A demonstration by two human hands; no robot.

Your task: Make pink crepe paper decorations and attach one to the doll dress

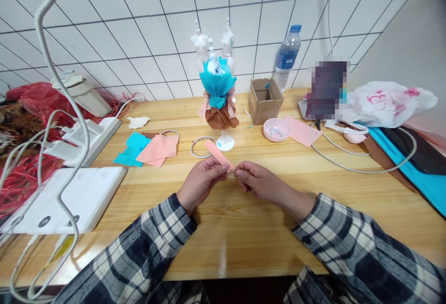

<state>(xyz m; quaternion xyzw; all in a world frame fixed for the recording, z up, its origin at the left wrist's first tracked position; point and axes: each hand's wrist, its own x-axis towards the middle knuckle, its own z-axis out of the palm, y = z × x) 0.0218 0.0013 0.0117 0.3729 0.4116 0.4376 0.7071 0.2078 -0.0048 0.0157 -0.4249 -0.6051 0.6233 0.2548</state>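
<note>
My left hand (206, 181) pinches the near end of a folded strip of pink crepe paper (219, 153), which points away from me and to the left. Against that same end, the fingertips of my right hand (259, 181) are closed on something small and dark that I cannot make out. Just beyond the strip stands a doll figure (218, 83) on a round white base (226, 143), dressed in blue, pink and brown paper. A metal ring (203, 147) lies left of the base.
Cut blue paper (131, 149) and pink sheets (158, 149) lie to the left. A pink bowl (277, 130) of small pieces, a cardboard box (266, 101) and a water bottle (287, 57) stand behind on the right. A white power bank (69, 197) and cables occupy the left side.
</note>
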